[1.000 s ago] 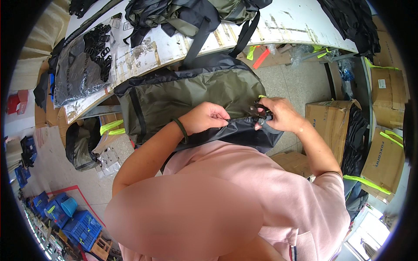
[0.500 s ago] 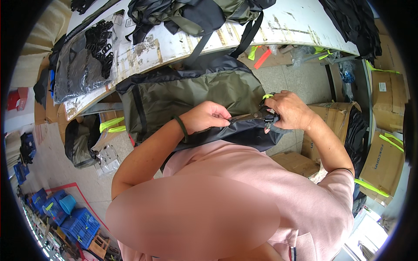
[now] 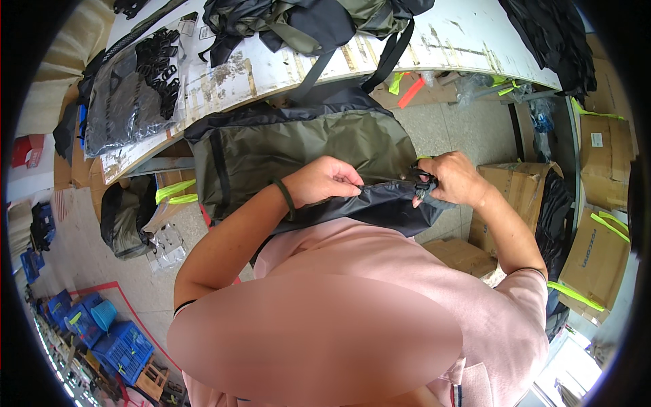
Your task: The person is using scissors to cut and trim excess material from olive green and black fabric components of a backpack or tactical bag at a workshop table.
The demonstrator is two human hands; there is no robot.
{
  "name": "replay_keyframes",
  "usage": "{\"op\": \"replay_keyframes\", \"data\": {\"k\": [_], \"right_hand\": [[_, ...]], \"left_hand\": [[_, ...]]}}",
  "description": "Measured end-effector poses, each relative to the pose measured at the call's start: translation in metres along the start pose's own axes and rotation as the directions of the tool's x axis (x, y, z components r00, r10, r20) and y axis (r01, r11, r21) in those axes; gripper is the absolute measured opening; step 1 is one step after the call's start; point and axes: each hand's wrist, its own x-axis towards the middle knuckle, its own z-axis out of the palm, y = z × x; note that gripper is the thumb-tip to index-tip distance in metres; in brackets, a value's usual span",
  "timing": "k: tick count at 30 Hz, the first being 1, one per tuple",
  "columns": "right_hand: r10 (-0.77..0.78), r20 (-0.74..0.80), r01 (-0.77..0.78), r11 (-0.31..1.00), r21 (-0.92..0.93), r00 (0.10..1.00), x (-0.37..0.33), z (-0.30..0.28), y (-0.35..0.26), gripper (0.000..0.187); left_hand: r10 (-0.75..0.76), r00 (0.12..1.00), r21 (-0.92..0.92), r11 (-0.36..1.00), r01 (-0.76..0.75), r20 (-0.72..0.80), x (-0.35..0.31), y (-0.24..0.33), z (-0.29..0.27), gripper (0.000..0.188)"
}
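Note:
An olive-green and black backpack (image 3: 291,146) hangs against my chest, its far end leaning on the white table edge (image 3: 224,81). My left hand (image 3: 324,180) pinches the black fabric along the bag's top seam, a dark band on its wrist. Farther right along the same seam, my right hand (image 3: 451,178) grips the black zipper pull (image 3: 423,184). The lower part of the bag is hidden behind my pink shirt.
The table carries another olive and black bag (image 3: 305,20), a clear sack of black buckles (image 3: 135,88) and dark fabric (image 3: 542,34) at the far right. Cardboard boxes (image 3: 597,251) stand on the right. Blue crates (image 3: 115,346) and another bag (image 3: 125,214) sit on the floor to the left.
My right hand has slid to the right along the seam with the zipper pull. My left hand has kept its hold on the fabric.

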Motion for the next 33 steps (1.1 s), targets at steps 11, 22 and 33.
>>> {"op": "replay_keyframes", "data": {"k": [11, 22, 33], "right_hand": [[0.087, -0.024, -0.035, 0.625, 0.78, 0.996, 0.036, 0.042, -0.039, 0.024], [0.107, 0.054, -0.113, 0.684, 0.72, 0.993, 0.048, 0.044, -0.02, 0.022], [0.174, 0.1, -0.192, 0.676, 0.711, 0.98, 0.05, 0.043, -0.026, 0.022]], "left_hand": [[0.323, 0.86, 0.169, 0.946, -0.278, -0.394, -0.102, 0.019, -0.051, 0.023], [0.629, 0.478, 0.757, 0.641, 0.126, -0.613, -0.203, -0.072, -0.028, 0.033], [0.346, 0.701, 0.021, 0.904, -0.428, -0.624, -0.198, -0.076, -0.041, 0.014]]}}
